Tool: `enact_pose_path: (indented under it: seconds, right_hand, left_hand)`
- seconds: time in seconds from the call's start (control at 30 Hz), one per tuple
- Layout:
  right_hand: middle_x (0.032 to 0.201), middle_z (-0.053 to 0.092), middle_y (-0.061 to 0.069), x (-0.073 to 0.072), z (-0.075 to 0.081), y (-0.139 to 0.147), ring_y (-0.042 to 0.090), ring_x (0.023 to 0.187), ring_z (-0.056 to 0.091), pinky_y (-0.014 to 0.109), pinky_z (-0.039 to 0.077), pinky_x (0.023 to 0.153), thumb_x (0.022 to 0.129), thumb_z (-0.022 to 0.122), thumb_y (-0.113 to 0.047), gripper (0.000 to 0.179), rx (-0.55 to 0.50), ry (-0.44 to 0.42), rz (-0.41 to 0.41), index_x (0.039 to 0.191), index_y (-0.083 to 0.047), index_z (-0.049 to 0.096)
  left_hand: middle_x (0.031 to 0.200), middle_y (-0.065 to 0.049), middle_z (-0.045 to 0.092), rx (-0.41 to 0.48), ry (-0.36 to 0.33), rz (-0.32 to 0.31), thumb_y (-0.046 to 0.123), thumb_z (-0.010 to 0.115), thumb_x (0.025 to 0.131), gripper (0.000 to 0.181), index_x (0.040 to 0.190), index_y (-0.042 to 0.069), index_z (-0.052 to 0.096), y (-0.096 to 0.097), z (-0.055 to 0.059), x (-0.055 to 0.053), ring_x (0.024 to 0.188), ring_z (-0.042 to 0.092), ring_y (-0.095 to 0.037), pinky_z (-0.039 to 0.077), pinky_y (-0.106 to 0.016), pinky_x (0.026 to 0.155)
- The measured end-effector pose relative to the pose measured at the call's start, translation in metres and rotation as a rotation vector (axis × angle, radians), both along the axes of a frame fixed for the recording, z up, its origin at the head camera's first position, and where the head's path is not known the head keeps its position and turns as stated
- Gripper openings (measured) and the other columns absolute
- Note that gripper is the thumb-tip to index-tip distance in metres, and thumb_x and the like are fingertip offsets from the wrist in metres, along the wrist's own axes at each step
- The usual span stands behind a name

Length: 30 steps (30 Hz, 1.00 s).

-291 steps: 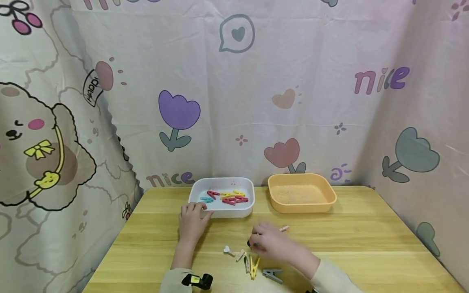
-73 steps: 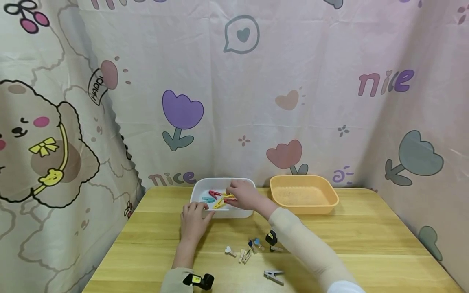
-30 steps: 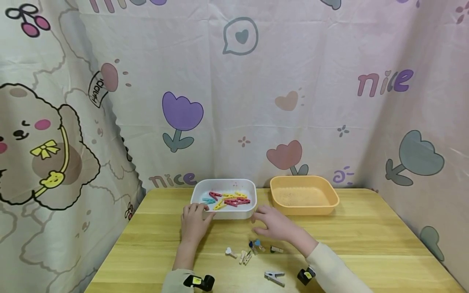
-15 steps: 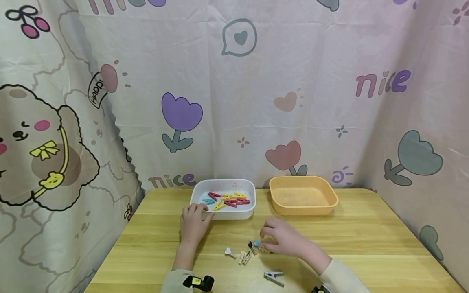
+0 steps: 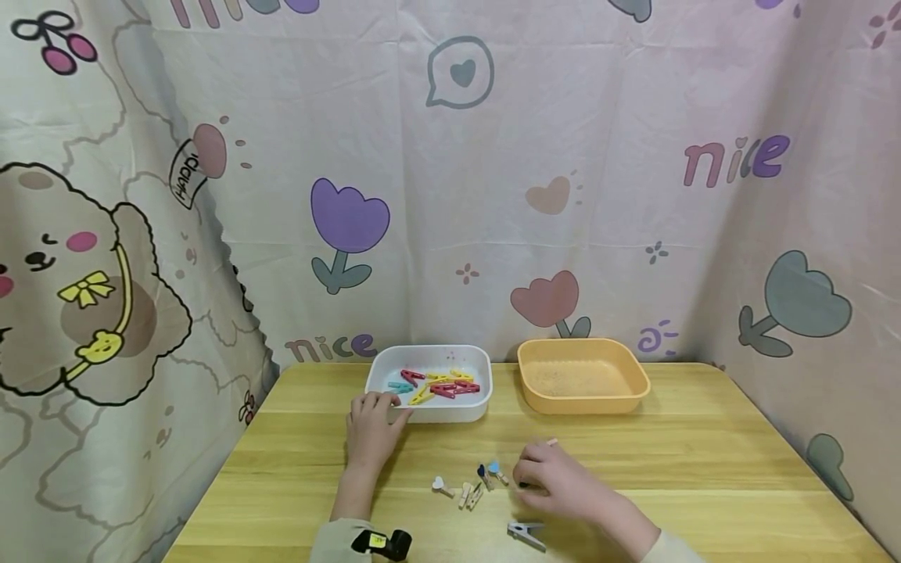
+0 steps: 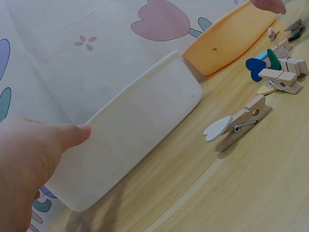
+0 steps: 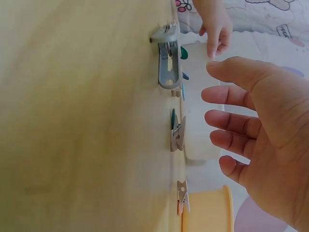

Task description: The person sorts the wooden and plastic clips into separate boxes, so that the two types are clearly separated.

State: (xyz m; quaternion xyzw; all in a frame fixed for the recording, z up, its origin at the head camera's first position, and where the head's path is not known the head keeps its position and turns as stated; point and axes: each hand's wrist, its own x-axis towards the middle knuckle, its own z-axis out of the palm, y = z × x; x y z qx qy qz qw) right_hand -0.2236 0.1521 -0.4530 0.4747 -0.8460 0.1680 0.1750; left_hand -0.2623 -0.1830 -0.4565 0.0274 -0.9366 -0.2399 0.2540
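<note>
My left hand point(image 5: 375, 428) grips the near left rim of the white tray point(image 5: 439, 414), thumb point(image 6: 75, 135) on the outer wall. Red, yellow and blue-green plastic clothespins point(image 5: 454, 386) lie inside it. My right hand point(image 5: 563, 481) is low over the table, beside a wooden clothespin with a green piece point(image 7: 177, 135); its fingers are apart and hold nothing in the right wrist view. Left of that hand lie wooden clothespins: one with a white heart point(image 6: 236, 126), a dark blue one point(image 5: 482, 471), a light blue one point(image 5: 495, 468) and pale ones point(image 5: 465, 494).
An orange-yellow tray point(image 5: 584, 405) stands at the back right, beside the white one. A grey plastic clothespin point(image 5: 525, 536) lies near the front. Beyond my right hand lies a small pinkish wooden clothespin point(image 7: 182, 197). A patterned curtain point(image 5: 450, 195) hangs behind the table.
A yellow clothespin from the table now lies in the white tray. My right hand has left that tray and come back down to the wooden clothespins. The left hand stays on the rim.
</note>
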Motion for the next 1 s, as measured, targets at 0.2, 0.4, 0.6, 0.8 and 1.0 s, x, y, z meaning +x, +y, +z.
enact_pose_path:
  seconds: [0.2,0.4,0.6,0.8,1.0]
  right_hand:
    - [0.09,0.053,-0.014,0.008,-0.002,0.005,0.001,0.086,0.049,0.024,0.045,0.077,0.077,0.079,-0.028,0.018,0.008,0.005,-0.015,0.086,-0.024,0.064]
    - [0.091,0.055,-0.014,0.013,-0.002,0.009,0.001,0.084,0.051,0.023,0.046,0.075,0.076,0.079,-0.028,0.018,0.03,-0.005,-0.006,0.086,-0.024,0.065]
    - [0.092,0.055,-0.016,0.016,-0.001,0.012,-0.001,0.085,0.048,0.019,0.044,0.072,0.076,0.079,-0.031,0.017,0.062,-0.098,0.008,0.084,-0.027,0.066]
    - [0.091,0.055,-0.018,0.019,-0.002,0.014,-0.002,0.085,0.047,0.019,0.042,0.073,0.073,0.08,-0.031,0.017,0.09,-0.089,0.023,0.082,-0.031,0.065]
    - [0.091,0.055,-0.017,0.02,-0.003,0.014,-0.002,0.084,0.045,0.02,0.041,0.073,0.072,0.08,-0.029,0.017,0.103,-0.063,0.032,0.078,-0.031,0.065]
  left_hand:
    - [0.106,-0.009,0.061,0.001,0.001,-0.001,0.04,0.075,0.083,0.03,0.097,0.015,0.066,0.001,0.0,0.001,0.114,0.047,-0.033,0.039,-0.05,0.094]
    - [0.105,-0.009,0.061,-0.003,0.005,0.0,0.04,0.075,0.083,0.03,0.097,0.015,0.066,0.0,0.0,0.001,0.113,0.047,-0.033,0.04,-0.049,0.093]
    - [0.107,-0.009,0.061,0.002,-0.001,-0.003,0.04,0.075,0.083,0.03,0.098,0.015,0.066,0.0,0.0,0.0,0.114,0.047,-0.033,0.039,-0.05,0.094]
    - [0.107,-0.009,0.061,0.003,-0.002,-0.004,0.04,0.075,0.083,0.03,0.097,0.015,0.066,0.0,0.0,0.0,0.114,0.047,-0.033,0.039,-0.05,0.094]
    - [0.106,-0.009,0.061,0.004,0.0,-0.005,0.04,0.075,0.083,0.03,0.097,0.015,0.066,0.0,0.0,0.0,0.113,0.047,-0.033,0.038,-0.049,0.093]
